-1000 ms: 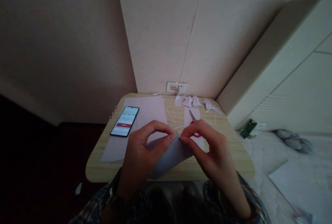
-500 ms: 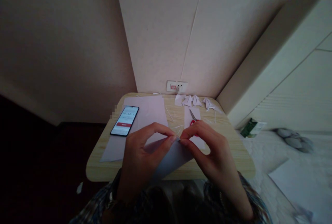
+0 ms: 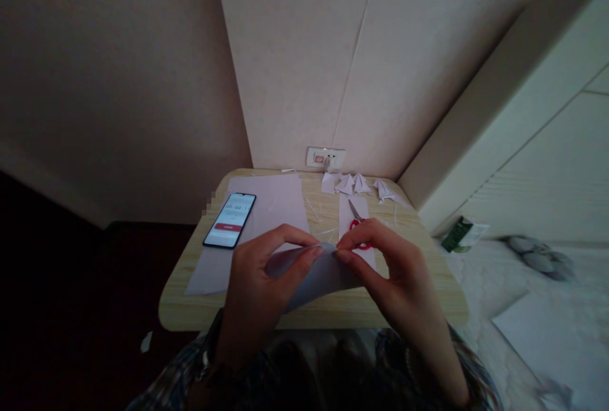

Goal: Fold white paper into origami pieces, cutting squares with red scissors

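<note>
Both of my hands hold a folded sheet of white paper [image 3: 320, 278] above the near edge of a small wooden table [image 3: 419, 284]. My left hand [image 3: 259, 284] pinches the paper's top corner between thumb and fingers. My right hand [image 3: 387, 271] pinches the same corner from the right, its fingertips almost touching the left hand's. Red-handled scissors [image 3: 356, 221] lie on a paper strip just behind my right hand.
A lit phone [image 3: 229, 219] lies on a large white sheet [image 3: 271, 208] at the table's left. Several small folded paper shapes [image 3: 356, 184] sit at the back near a wall socket [image 3: 325, 158]. A bed with white paper [image 3: 547, 335] lies right.
The pinched corner of the paper has shifted slightly to the right and up; both hands keep their grip. Little else differs.
</note>
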{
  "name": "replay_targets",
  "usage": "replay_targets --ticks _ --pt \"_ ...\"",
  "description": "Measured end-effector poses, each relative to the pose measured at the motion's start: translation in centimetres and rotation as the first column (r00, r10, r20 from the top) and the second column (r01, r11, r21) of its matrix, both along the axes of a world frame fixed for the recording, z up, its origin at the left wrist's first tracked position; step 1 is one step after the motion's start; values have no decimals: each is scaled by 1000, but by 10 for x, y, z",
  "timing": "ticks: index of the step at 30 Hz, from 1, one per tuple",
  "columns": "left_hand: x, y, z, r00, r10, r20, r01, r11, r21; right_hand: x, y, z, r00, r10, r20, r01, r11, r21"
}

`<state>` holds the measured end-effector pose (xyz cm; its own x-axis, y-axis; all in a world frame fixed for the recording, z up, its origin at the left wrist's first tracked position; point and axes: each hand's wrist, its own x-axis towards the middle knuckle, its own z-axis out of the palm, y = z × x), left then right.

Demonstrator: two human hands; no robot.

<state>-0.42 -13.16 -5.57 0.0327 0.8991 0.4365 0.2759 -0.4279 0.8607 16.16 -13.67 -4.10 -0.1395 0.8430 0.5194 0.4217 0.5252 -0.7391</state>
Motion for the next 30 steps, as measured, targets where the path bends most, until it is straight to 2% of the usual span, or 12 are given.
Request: replay_targets --ticks 6,19,30 --pt "1 -2 5 995 18 -101 -12 998 56 -5 0 2 998 38 -52 -39 999 -16" --pt "5 -3 9 984 38 -173 -15 991 131 -8 -2 0 993 -10 -117 11 1000 11" --pt "11 -3 8 988 41 -148 -22 991 133 -6 -4 -3 993 -65 -96 74 993 88"
